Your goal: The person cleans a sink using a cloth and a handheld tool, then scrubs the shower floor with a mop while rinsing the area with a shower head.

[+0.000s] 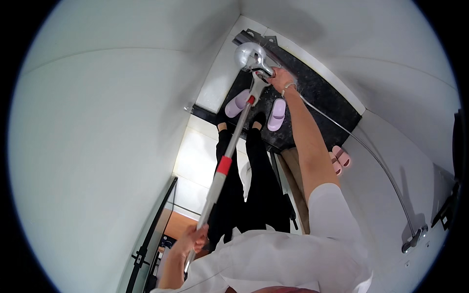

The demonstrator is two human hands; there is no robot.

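Observation:
My left hand (191,238) is closed around the lower part of a telescopic pole (220,179) with red bands, which slants up across my legs. Near the pole's far end, my right hand (283,79) grips the handle of a chrome hand shower (251,58), with its metal hose (342,128) trailing from it to the right. The pole's white plastic joint (258,88) lies beside the shower handle. Beyond the shower head, a long grey mop or squeegee head (244,37) lies slanted at the corner; the shower partly hides it.
Lilac slippers (276,114) lie on the black stone floor near my feet, and pink slippers (341,156) are at the right. A wall-mounted shower valve (414,240) holds the hose end. A black-framed glass door (152,234) stands lower left. White walls enclose the corner.

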